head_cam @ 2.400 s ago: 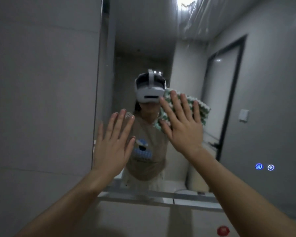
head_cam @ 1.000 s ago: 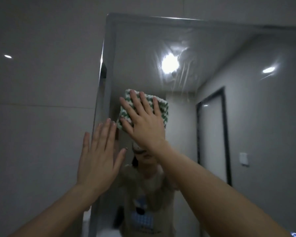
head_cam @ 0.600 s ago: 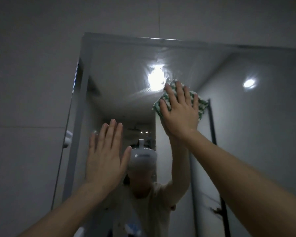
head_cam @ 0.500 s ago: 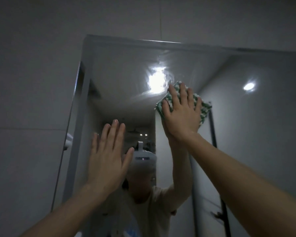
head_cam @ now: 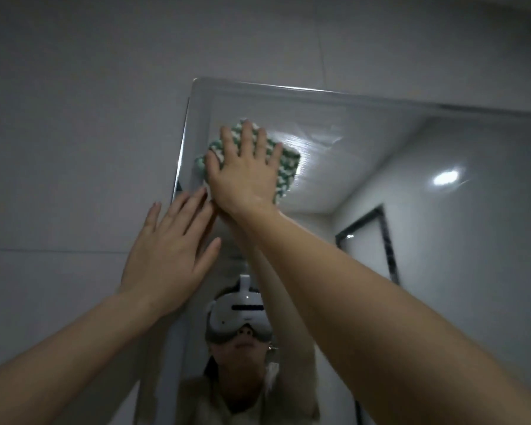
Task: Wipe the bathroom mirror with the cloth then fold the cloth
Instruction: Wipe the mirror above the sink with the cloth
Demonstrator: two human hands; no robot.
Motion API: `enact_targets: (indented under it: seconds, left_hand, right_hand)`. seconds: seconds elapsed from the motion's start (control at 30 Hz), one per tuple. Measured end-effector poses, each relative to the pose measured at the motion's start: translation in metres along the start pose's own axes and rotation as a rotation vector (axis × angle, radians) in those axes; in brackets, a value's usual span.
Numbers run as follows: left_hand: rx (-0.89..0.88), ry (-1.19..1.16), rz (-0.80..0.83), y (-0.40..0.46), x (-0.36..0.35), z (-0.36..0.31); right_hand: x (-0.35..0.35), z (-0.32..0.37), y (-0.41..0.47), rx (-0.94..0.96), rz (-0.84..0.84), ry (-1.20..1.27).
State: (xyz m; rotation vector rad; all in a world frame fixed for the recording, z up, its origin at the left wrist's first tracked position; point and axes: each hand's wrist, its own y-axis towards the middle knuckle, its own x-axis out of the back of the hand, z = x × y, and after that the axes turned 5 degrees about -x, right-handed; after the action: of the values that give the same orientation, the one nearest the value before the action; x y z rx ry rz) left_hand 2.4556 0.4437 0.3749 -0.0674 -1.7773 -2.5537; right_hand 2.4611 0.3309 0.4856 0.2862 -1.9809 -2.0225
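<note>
Green-and-white cloth (head_cam: 284,162), mostly hidden under the flat right hand (head_cam: 246,173), presses the mirror (head_cam: 365,167); left hand (head_cam: 169,256) open.

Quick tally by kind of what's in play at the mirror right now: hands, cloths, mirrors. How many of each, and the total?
Hands: 2, the left hand open and flat at the mirror's left edge, the right hand pressing the cloth flat
Cloths: 1, the green and white cloth
Mirrors: 1, the mirror
Total: 4
</note>
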Motion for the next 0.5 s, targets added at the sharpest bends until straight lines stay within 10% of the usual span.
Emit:
enact_targets:
  seconds: [0.5]
  left_hand:
    - [0.088, -0.080, 0.006, 0.007, 0.010, -0.021]
  right_hand:
    - [0.022, -0.061, 0.025, 0.299, 0.083, -0.041]
